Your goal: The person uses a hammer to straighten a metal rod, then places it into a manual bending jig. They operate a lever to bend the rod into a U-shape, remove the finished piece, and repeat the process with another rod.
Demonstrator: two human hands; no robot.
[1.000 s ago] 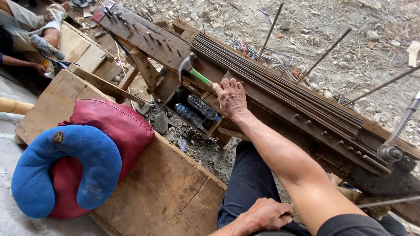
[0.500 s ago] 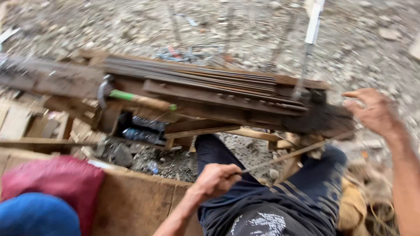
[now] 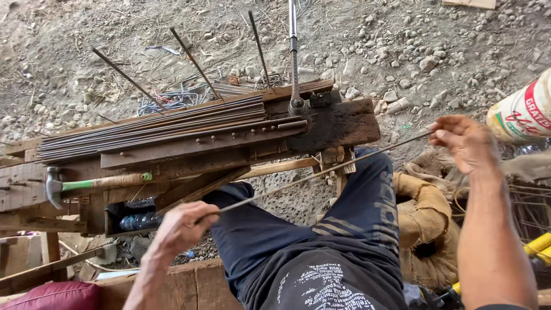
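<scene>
Both hands have come off the desk (image 3: 344, 123) and now grip one thin metal rod (image 3: 321, 172); the left hand (image 3: 181, 227) is closed around its near end, and the right hand (image 3: 465, 140) pinches the far end; the rod lies slanted above the person's lap, below the pile of rods (image 3: 155, 123); it looks stiff, light and springy; holding both ends seems best; a hammer (image 3: 86, 185) rests nearby.

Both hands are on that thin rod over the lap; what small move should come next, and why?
Probably lift the thin steel rod onto the wooden bending bench: left hand and right hand hold its ends, and it hangs below the lever bender.
</scene>
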